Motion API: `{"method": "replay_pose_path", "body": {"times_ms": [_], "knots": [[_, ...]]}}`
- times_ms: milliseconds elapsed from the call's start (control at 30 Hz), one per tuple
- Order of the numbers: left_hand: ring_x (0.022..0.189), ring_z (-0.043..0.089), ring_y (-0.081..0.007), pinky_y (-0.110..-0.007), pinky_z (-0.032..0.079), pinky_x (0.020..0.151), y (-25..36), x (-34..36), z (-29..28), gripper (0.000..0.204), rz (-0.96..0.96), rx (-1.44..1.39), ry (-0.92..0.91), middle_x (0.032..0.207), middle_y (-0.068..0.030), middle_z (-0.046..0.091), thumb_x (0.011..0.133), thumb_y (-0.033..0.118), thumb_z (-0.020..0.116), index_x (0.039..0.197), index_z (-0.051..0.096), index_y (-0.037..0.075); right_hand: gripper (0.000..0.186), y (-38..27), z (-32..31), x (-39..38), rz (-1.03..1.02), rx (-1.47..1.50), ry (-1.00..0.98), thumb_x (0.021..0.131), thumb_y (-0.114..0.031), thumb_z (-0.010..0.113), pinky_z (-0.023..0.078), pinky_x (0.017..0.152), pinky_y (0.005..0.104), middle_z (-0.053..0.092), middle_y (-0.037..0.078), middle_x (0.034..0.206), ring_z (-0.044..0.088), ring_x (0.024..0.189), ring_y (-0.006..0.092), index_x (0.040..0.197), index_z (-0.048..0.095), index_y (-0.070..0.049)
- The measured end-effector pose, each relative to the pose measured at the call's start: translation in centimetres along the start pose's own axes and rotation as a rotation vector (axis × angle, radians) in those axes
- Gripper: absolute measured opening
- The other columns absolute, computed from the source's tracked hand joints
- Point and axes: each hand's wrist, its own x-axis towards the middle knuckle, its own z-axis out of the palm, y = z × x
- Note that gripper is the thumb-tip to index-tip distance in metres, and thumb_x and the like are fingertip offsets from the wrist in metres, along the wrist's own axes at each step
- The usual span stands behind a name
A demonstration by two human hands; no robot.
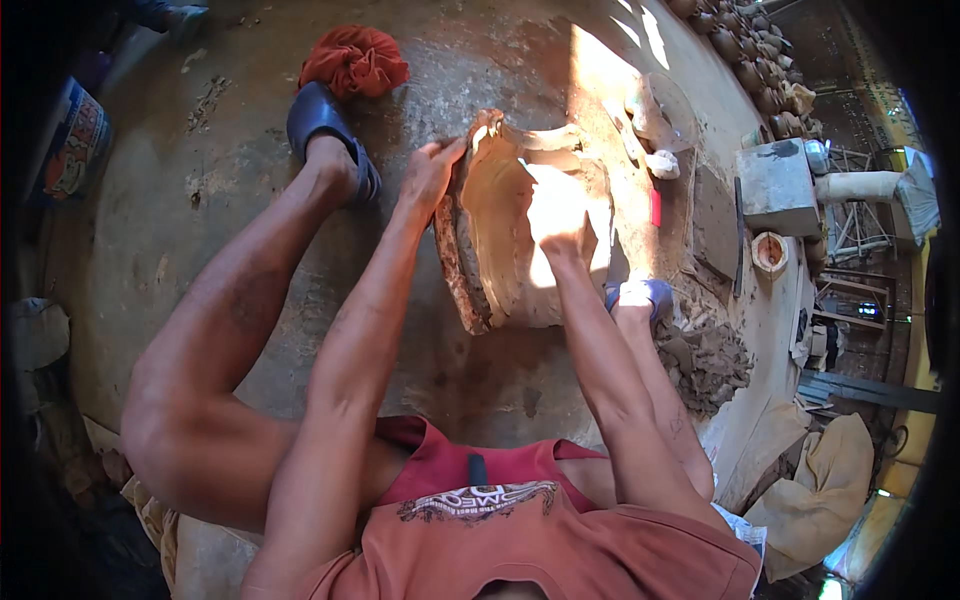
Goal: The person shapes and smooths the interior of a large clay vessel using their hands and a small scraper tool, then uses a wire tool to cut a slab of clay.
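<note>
Between my legs on the floor lies a hollow, trough-shaped clay mold [505, 230], pale inside, with a thick, rough brown rim. My left hand [432, 178] is closed on its upper left rim, the fingertips partly hidden at the edge. Over the right part of the hollow is my right hand [557, 212], pressed against the pale inner surface or just above it. Strong sunlight washes out that hand, so its fingers cannot be made out.
A crumpled red-orange cloth [356, 62] lies beyond my left sandal [325, 125]. Wet grey clay [705, 365] is heaped by my right foot. A clear bag [665, 115], a grey block [778, 185] and stacked pots [755, 60] stand to the right. A printed bucket [75, 145] is at far left.
</note>
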Motion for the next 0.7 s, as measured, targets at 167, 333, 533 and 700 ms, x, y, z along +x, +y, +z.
{"method": "replay_pose_path", "body": {"times_ms": [167,333,533,700], "knots": [[0.143,0.044,-0.0190,-0.031,0.030,0.119,-0.6,-3.6,-0.2,0.053,0.039,-0.273,-0.112,0.153,-0.0099,0.051,0.107,0.030,0.049,0.152,0.046,0.001,0.032,1.1,8.6,-2.1,0.029,-0.052,0.041,0.079,0.004,0.065,0.054,0.081,0.0421,0.069,0.015,0.093,0.066,0.087,0.0317,0.107,0.075,-0.007],[0.135,0.052,-0.0188,-0.032,0.037,0.115,-0.5,-4.2,1.0,0.050,0.003,-0.375,-0.089,0.148,-0.0090,0.056,0.108,0.028,0.049,0.150,0.049,0.002,0.030,-1.6,5.7,-7.4,-0.125,0.061,-0.046,0.073,0.005,0.062,0.053,0.077,0.0441,0.066,0.014,0.087,0.064,0.084,0.0350,0.100,0.073,-0.006],[0.125,0.059,-0.0177,-0.031,0.044,0.108,-1.4,-2.6,-0.9,0.047,0.003,-0.376,-0.046,0.143,-0.0084,0.061,0.107,0.028,0.050,0.147,0.055,0.003,0.035,-6.9,-5.0,-10.0,0.116,0.280,-0.527,0.074,0.008,0.059,0.053,0.073,0.0445,0.063,0.017,0.080,0.064,0.079,0.0348,0.099,0.078,-0.009],[0.124,0.061,-0.0171,-0.030,0.044,0.107,0.2,-3.8,1.1,0.047,0.089,-0.128,0.130,0.137,-0.0107,0.066,0.105,0.030,0.057,0.141,0.061,0.000,0.025,-7.0,-9.4,-6.4,0.063,0.116,-0.448,0.082,0.008,0.055,0.056,0.074,0.0452,0.070,0.018,0.082,0.070,0.079,0.0341,0.094,0.075,-0.002]]}}
